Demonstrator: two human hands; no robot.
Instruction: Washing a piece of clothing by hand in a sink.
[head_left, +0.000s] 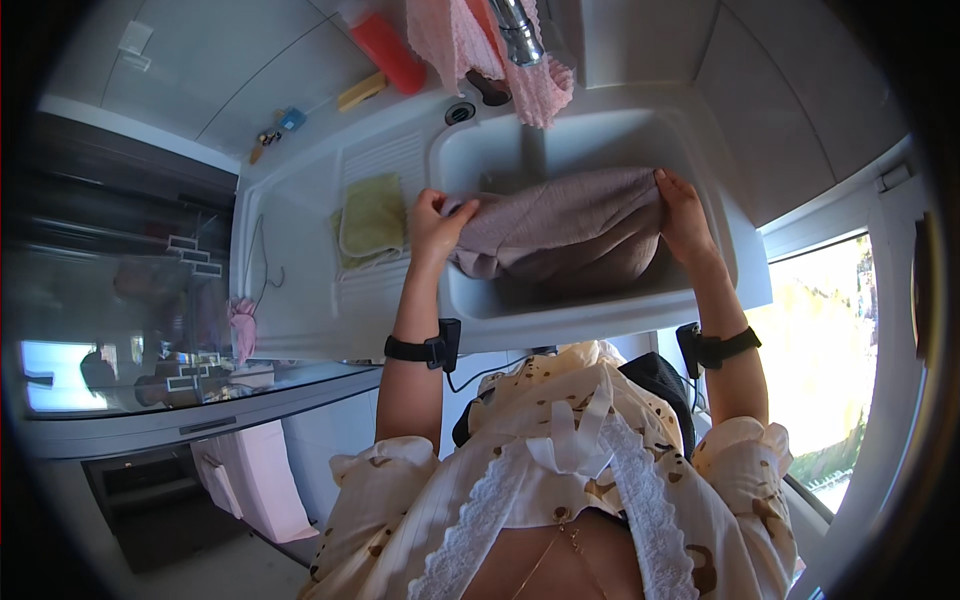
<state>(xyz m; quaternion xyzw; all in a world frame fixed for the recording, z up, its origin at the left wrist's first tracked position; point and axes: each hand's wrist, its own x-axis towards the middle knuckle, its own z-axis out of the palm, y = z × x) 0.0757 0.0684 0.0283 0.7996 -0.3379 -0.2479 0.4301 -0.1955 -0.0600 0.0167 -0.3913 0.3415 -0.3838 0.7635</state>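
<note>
A greyish-mauve fabric piece (570, 217) is stretched between my two hands over the basin of a white sink (487, 142). My left hand (437, 225) pinches its left end near the basin's left rim. At the opposite end, my right hand (681, 214) grips the upper right corner, with the thumb along the edge. The cloth sags in the middle and hides much of the basin floor. Whether its lower folds touch the bottom, I cannot tell.
A chrome faucet (519, 34) with pink towels (551, 94) around it overhangs the basin. Folded green cloths (373, 214) lie on the ribbed drainboard. Behind stand a red bottle (388, 52) and a yellow sponge (361, 91). A dark glossy cooktop (127, 285) adjoins at left; a window (825, 360) is at right.
</note>
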